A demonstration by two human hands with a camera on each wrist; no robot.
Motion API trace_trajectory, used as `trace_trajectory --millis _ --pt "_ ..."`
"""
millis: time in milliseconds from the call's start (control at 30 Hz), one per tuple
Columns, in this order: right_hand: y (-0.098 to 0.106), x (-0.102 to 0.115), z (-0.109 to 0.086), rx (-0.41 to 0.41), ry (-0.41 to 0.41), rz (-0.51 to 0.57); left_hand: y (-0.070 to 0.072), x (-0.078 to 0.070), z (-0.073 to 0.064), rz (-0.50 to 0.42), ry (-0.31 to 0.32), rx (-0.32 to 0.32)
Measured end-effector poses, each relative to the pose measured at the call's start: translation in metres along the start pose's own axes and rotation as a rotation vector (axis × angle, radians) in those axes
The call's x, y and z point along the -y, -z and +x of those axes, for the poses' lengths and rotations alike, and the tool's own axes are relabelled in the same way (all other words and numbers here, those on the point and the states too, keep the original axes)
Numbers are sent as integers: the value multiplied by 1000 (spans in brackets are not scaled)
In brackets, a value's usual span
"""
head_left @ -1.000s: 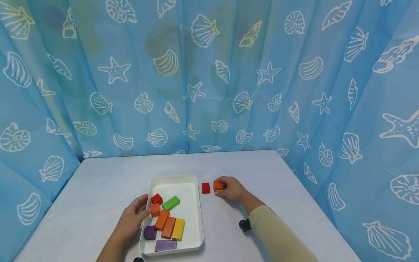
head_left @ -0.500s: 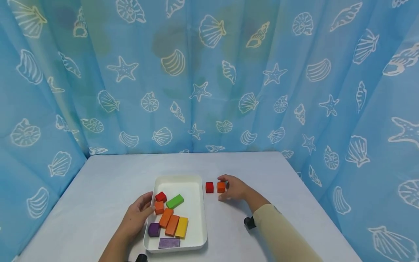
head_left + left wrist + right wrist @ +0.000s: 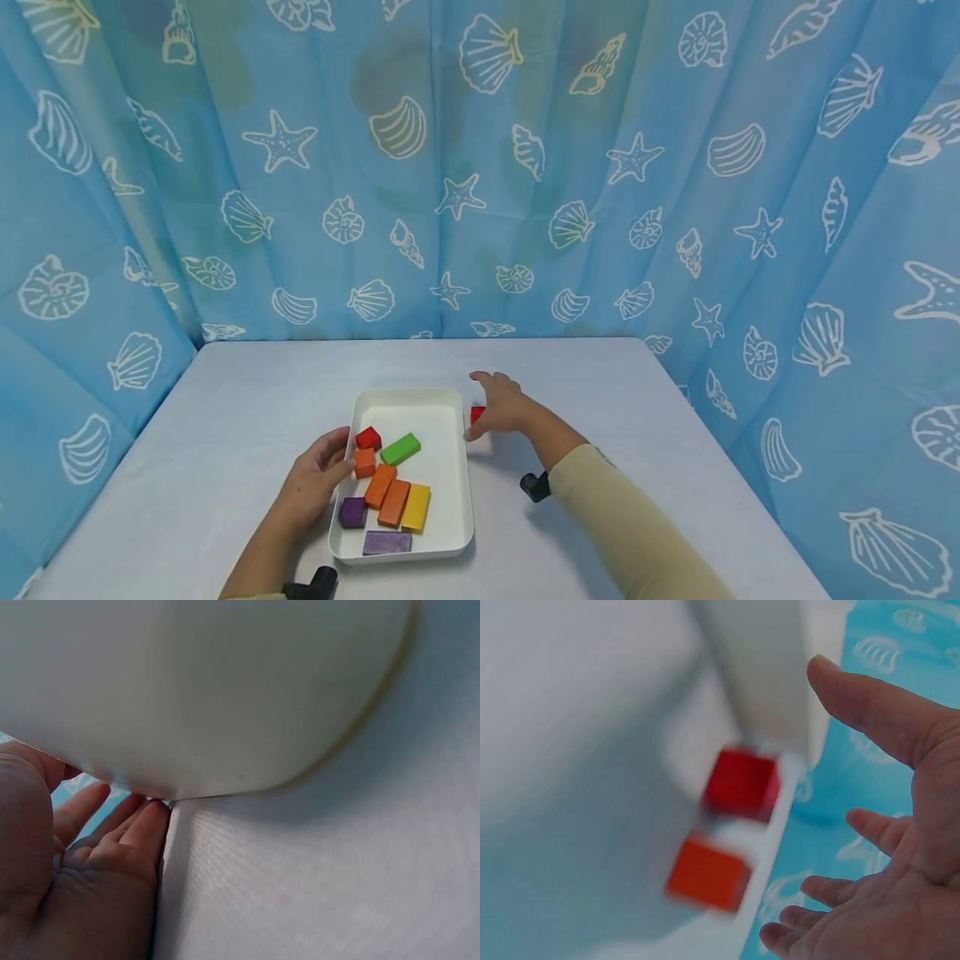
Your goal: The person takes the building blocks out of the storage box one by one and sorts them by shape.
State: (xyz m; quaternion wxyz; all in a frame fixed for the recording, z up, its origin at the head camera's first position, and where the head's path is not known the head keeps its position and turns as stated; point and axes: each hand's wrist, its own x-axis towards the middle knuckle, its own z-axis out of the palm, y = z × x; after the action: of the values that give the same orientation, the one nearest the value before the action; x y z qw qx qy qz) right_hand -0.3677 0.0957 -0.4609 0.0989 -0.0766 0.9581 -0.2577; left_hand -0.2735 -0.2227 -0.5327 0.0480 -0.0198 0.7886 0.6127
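Observation:
A white tray (image 3: 447, 475) stands on the table, my left hand (image 3: 309, 482) gripping its left side with the thumb over the rim and fingers along the outer wall. Beyond the tray's right side, my right hand (image 3: 504, 406) hovers with fingers spread and nothing held. A red cube (image 3: 477, 413) shows partly behind that hand in the head view. In the right wrist view an orange cube (image 3: 707, 873) sits close beside the red one; the hand hides it from the head view.
Inside the tray lie a red block (image 3: 368, 438), an orange cube (image 3: 364, 462), a green block (image 3: 401, 449), two orange blocks, a yellow block (image 3: 416, 508), a purple cube (image 3: 353, 512) and a lilac block (image 3: 387, 543). A shell-patterned curtain (image 3: 480, 167) surrounds the table (image 3: 585, 375).
My right hand has let go of the orange cube beside the red cube, then moved up and left toward the tray with fingers spread. The left hand stays at the tray.

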Motion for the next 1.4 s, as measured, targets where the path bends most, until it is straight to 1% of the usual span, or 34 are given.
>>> trace_trajectory --millis 167,300,400,533,633,733,800,900,1000,1067,1133,1200,1333,1400 --pt "-8 47 1 7 94 61 2 1 -2 4 -9 -5" --pt "-15 81 2 33 131 135 3 1 -3 8 -18 0" --pt "-21 99 4 50 151 246 2 1 0 -1 -31 9" --pt "-34 115 9 81 188 422 2 1 0 -11 -37 16" --pt "-44 122 14 115 209 498 1 1 0 -5 -33 11" --pt "-54 124 19 149 194 513 2 1 0 -4 -32 5" --pt "-59 125 22 167 164 494 2 1 0 -5 -29 3" --pt "-65 125 27 195 128 432 3 1 1 -8 -32 0" --pt "-69 123 29 230 114 396 3 2 1 -12 -32 1" --pt "-69 123 30 257 120 399 4 0 2 -14 -34 -2" --pt "-71 122 30 278 125 412 4 -2 2 -15 -28 -7" --pt "-75 121 30 291 135 404 4 -3 1 -12 -17 -16" --pt "-84 117 30 274 153 354 2 -2 0 -10 -4 -24" --pt "-89 115 30 262 161 330 1 0 0 -20 -8 -21"
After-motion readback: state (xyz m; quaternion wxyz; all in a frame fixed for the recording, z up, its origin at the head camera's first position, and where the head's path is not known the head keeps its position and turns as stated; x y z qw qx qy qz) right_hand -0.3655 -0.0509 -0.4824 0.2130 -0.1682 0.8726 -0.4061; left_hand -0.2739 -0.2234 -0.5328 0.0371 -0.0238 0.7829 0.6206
